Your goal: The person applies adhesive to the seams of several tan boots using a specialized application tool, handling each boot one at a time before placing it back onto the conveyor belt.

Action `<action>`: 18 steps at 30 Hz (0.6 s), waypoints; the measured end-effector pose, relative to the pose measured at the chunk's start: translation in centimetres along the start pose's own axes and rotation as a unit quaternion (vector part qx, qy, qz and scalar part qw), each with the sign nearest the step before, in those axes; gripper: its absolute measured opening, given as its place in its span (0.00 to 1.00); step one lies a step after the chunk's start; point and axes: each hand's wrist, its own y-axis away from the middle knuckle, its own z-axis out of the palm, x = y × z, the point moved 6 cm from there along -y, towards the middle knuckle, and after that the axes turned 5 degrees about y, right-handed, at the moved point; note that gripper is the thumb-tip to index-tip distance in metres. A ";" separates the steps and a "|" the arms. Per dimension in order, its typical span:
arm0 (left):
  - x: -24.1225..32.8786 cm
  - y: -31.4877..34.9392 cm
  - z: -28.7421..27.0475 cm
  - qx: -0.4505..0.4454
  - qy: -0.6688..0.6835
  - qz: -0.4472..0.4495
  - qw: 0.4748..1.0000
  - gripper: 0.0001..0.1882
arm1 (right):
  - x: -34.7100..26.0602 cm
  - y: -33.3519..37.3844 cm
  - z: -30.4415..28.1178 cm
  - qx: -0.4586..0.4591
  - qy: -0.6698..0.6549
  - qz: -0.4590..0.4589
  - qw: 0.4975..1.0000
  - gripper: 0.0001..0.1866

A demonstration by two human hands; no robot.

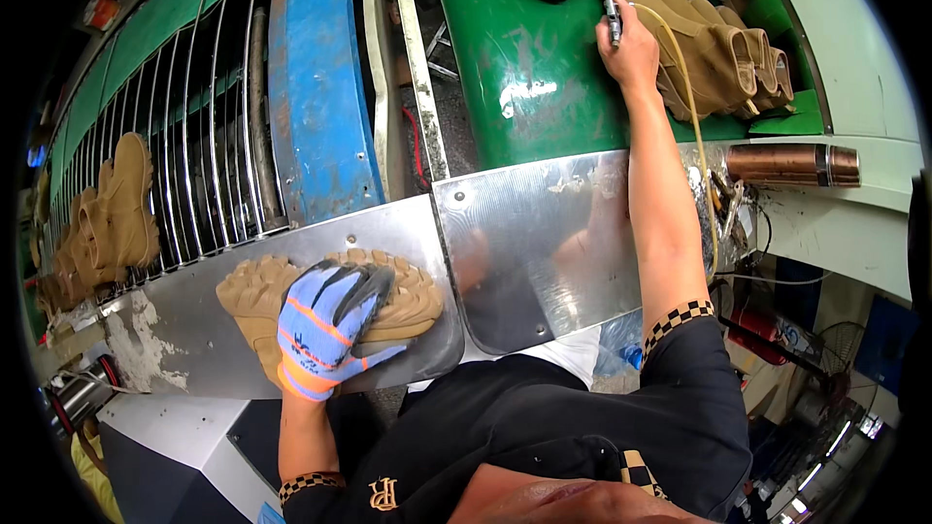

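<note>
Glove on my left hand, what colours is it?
The glove is blue with black patches and orange bands; the head view shows it.

Left hand (335, 330) (gloved) holds tan boot (413, 303); right hand (634, 56), pen-like tool (614, 21)

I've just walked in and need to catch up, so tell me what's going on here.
A person at a metal ledge has their gloved left hand around a tan boot lying there, treaded sole partly showing. Their bare right hand reaches over a green surface, holding a small metal tool beside several more boots. A yellow hose runs along that forearm. Other tan boots stand by the wire rack at left.
</note>
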 end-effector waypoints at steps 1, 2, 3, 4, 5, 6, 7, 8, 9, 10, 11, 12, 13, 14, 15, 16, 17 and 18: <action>0.0 0.0 0.0 -0.007 0.002 -0.007 1.000 0.34 | 0.5 -0.3 0.4 -0.016 0.001 0.022 1.000 0.22; -0.2 0.1 0.2 -0.002 0.000 -0.004 1.000 0.34 | 0.8 -0.4 0.6 -0.024 0.007 0.029 0.999 0.22; -0.2 0.0 0.2 -0.004 -0.002 -0.010 1.000 0.34 | 0.9 -0.7 0.7 -0.031 0.012 0.036 0.999 0.22; -0.2 -0.2 0.1 -0.007 -0.004 -0.014 1.000 0.34 | 0.8 -0.6 0.7 -0.036 0.013 0.036 0.999 0.22; -0.2 -0.3 0.1 -0.010 -0.006 -0.018 1.000 0.34 | 0.7 -0.4 0.8 -0.040 0.015 0.037 0.998 0.22; -0.2 -0.4 0.1 -0.005 -0.006 -0.017 1.000 0.34 | 0.6 -0.3 0.7 -0.043 0.016 0.037 0.998 0.22; -0.3 -0.4 0.1 0.000 -0.005 -0.015 1.000 0.34 | 0.8 -0.2 0.7 -0.048 0.021 0.041 0.998 0.22; -0.3 -0.4 0.2 0.004 -0.004 -0.014 1.000 0.34 | 1.0 0.1 0.6 -0.054 0.027 0.045 0.997 0.22; -0.3 -0.3 0.2 0.009 -0.008 -0.013 1.000 0.34 | 0.9 0.1 0.6 -0.057 0.029 0.047 0.997 0.22; -0.3 -0.1 0.2 0.013 -0.012 -0.011 1.000 0.34 | 0.9 0.3 0.5 -0.060 0.028 0.047 0.997 0.22; -0.4 0.0 0.3 0.018 -0.015 -0.010 1.000 0.34 | 1.0 0.7 0.2 -0.064 0.026 0.046 0.997 0.22; -0.3 -0.1 0.2 0.018 -0.012 -0.010 1.000 0.34 | 1.0 0.8 -0.1 -0.066 0.025 0.044 0.996 0.22; -0.3 -0.1 0.1 0.021 -0.016 -0.009 1.000 0.35 | 1.1 0.9 -0.5 -0.068 0.019 0.046 0.996 0.22; -0.2 -0.1 0.1 0.025 -0.019 -0.007 0.999 0.35 | 1.2 1.2 -0.8 -0.070 0.013 0.047 0.996 0.22; -0.2 -0.1 0.1 0.031 -0.022 -0.004 0.999 0.35 | 1.2 1.3 -1.2 -0.071 0.007 0.048 0.996 0.22; -0.2 0.0 0.1 0.038 -0.021 -0.002 0.999 0.36 | 1.3 1.5 -1.7 -0.065 -0.003 0.053 0.996 0.21; 0.0 -0.1 0.0 0.041 -0.020 -0.001 0.999 0.37 | 1.4 1.8 -2.1 -0.071 -0.006 0.063 0.995 0.21; 0.2 -0.2 -0.1 0.045 -0.020 0.001 0.999 0.37 | 1.4 2.0 -2.6 -0.075 -0.011 0.073 0.994 0.21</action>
